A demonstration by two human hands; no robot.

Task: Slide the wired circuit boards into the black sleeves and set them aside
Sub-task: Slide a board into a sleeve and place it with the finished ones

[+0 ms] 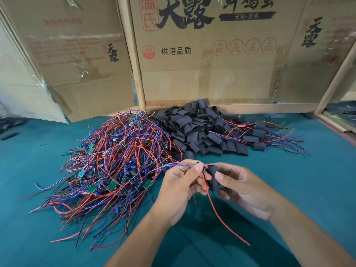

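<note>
My left hand [180, 185] pinches a small wired circuit board [199, 165] between thumb and fingers; most of the board is hidden by them. Its blue wire runs left into the heap and its red wire [221, 214] hangs down toward me. My right hand [240, 186] grips a black sleeve [212, 177], whose open end touches the board. A big tangle of wired boards [115, 160] lies to the left. A heap of empty black sleeves [196, 130] sits behind my hands. Sleeved boards [258, 135] with wires sticking out lie at the right of that heap.
Everything rests on a teal green cloth [308, 180]. Cardboard boxes [202, 54] and wooden posts [133, 54] wall off the back. A few stray black sleeves [9, 135] lie at far left. A wooden frame [335, 122] borders the right.
</note>
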